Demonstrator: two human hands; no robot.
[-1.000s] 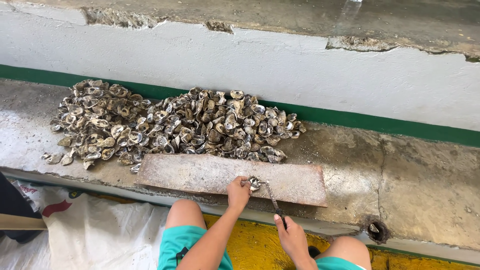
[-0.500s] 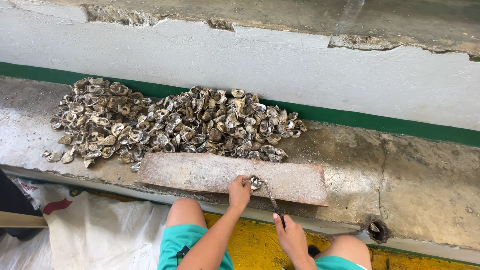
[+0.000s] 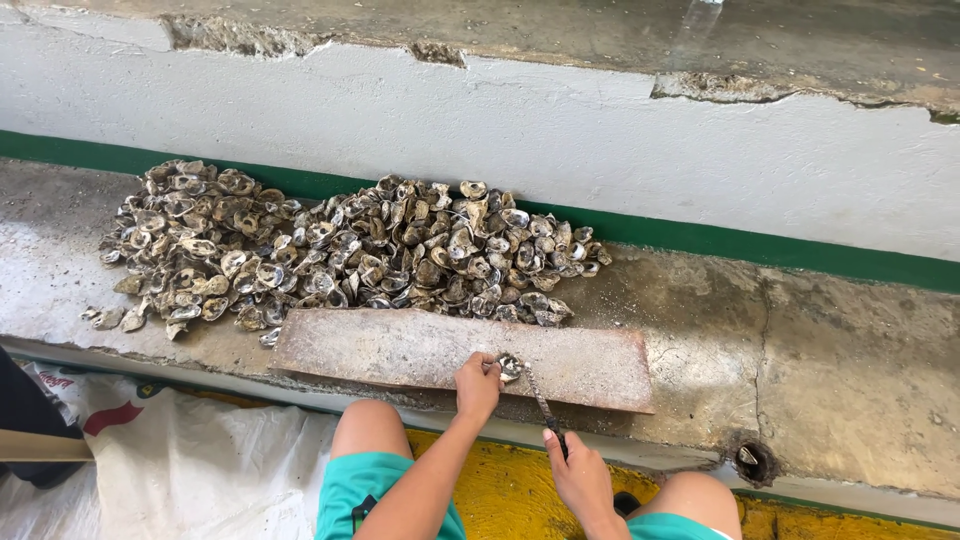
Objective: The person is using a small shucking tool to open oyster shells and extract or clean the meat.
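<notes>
The left hand [image 3: 477,385] clamps an oyster [image 3: 510,367] flat on the board [image 3: 400,348] near the ledge's [image 3: 840,360] front edge; the right hand [image 3: 578,480], closed on a knife [image 3: 540,400], pries it.

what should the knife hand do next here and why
Probably twist the knife to lever the oyster open. The left hand pins the shell on the board, and the right hand has the blade tip right at it, so prying looks like the likely step, though the seam is too small to see.
</notes>
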